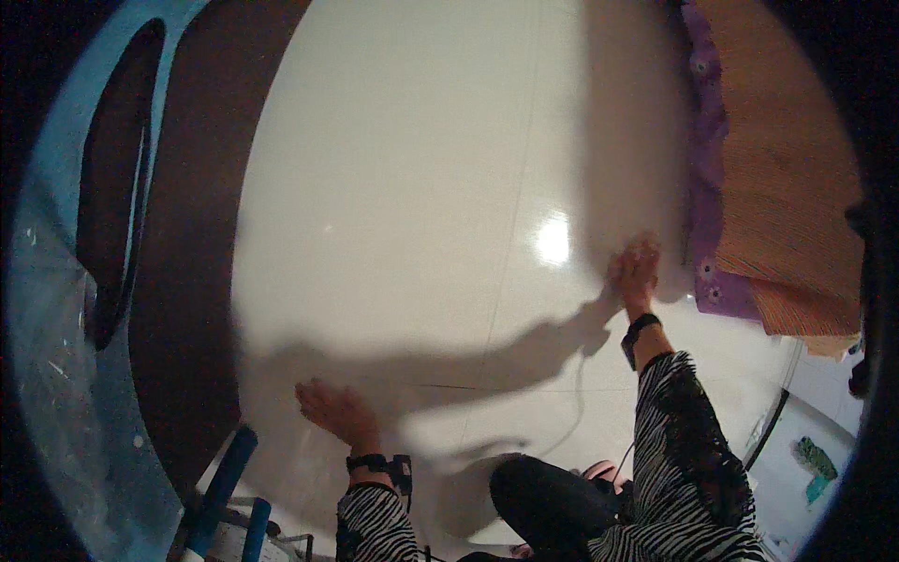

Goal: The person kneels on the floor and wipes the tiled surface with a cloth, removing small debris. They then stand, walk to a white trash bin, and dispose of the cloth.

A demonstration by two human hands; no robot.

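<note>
My left hand [338, 413] hangs over the pale tiled floor [393, 175] at the lower left, its fingers pointing left and nothing visible in them. A black band [379, 469] circles that wrist. Farther forward, my right hand [638, 270], slightly blurred, is near the purple flowered border [706, 161] of a brown striped cloth [779, 154]. No held object shows in it, and whether it touches anything is unclear. Another black band [639, 337] is on the right wrist. Both sleeves are zebra-striped.
Along the left runs a dark brown band [189, 211], beside a blue surface [56, 183] with a dark elongated shape [119, 161]. Blue tubular parts [225, 464] rise at lower left. My dark-clad knee [548, 495] is below. A green item [815, 456] lies at lower right.
</note>
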